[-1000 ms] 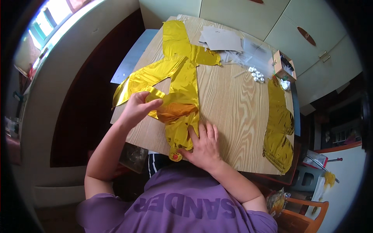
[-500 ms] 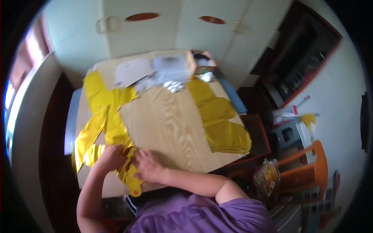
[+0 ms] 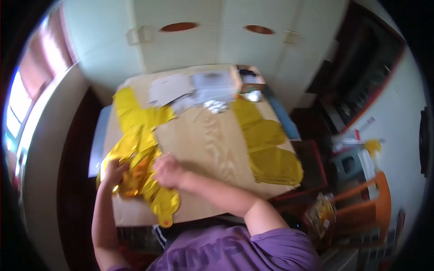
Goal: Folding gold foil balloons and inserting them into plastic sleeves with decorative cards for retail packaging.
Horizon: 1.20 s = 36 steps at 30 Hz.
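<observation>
A crumpled, flat gold foil balloon (image 3: 140, 137) stretches over the left side of the wooden table (image 3: 212, 153). Its near part is bunched up and shiny between my hands. My left hand (image 3: 116, 171) is closed on the foil at its left edge. Opposite it, my right hand (image 3: 168, 171) is curled with fingers pressed together at the foil's right edge. Below my hands, the balloon's narrow end with a small red spot hangs toward the table's front edge. Another flat gold foil balloon (image 3: 264, 147), with rounded lobes, lies on the right, untouched.
Along the far side are a grey-white sheet (image 3: 169, 89), a clear plastic sheet (image 3: 212, 86), a clump of small white pieces (image 3: 215, 106) and an open box (image 3: 248, 80) with dark contents. An orange chair (image 3: 375, 212) stands at the right, near a clear bag (image 3: 321, 214).
My left hand has moved left and up with the foil, spreading the near part wider. My right hand has gone from flat fingers to a closed grip. The view has shifted slightly.
</observation>
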Tool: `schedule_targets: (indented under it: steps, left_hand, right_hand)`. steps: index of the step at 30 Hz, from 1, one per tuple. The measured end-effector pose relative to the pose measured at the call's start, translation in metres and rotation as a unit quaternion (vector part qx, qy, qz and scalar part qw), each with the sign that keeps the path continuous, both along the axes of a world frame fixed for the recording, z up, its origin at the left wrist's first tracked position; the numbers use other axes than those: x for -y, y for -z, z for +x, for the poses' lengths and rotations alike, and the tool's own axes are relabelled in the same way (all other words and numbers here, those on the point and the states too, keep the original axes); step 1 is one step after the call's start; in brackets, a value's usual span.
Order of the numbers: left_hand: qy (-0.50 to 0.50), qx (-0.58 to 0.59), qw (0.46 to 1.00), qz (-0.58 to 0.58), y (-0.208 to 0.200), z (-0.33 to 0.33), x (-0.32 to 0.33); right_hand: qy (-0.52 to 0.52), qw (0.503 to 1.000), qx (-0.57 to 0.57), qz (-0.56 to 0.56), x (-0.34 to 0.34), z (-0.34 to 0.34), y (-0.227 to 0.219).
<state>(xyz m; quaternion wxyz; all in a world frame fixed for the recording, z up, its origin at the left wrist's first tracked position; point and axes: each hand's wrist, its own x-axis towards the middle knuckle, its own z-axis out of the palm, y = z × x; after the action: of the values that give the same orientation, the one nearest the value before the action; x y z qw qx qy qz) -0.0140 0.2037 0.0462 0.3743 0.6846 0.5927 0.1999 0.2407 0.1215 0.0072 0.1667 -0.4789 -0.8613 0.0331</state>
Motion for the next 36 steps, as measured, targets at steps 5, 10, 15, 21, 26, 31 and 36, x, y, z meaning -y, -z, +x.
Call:
schedule_targets:
  steps: [5,10,15,21,26,31,36]
  left_hand:
    - [-0.040,-0.127,0.967,0.216,-0.025,-0.008,-0.010]
    - [-0.007,-0.193,0.975,0.106,-0.050,-0.037,-0.021]
    - [0.105,-0.205,0.969,0.085,-0.041,0.009,-0.018]
    - [0.054,-0.122,0.991,-0.010,-0.036,-0.002,-0.053]
    - [-0.118,0.021,0.991,-0.064,-0.025,-0.088,-0.059]
    - [-0.200,0.111,0.971,-0.073,-0.022,-0.141,-0.056]
    - [-0.319,0.220,0.918,-0.078,0.017,-0.262,-0.056]
  right_hand:
    - [0.036,0.997,-0.011,-0.060,-0.025,0.001,0.015]
    - [0.052,0.992,0.032,-0.106,-0.020,0.001,0.000]
    - [0.012,0.992,0.060,-0.113,-0.043,-0.003,-0.027]
    - [0.051,0.994,-0.001,-0.093,-0.075,-0.003,0.010]
    - [0.064,0.992,0.040,-0.100,-0.069,-0.016,-0.007]
    - [0.061,0.989,0.046,-0.124,-0.076,-0.016,-0.011]
    - [0.067,0.985,0.065,-0.147,-0.076,-0.016,-0.020]
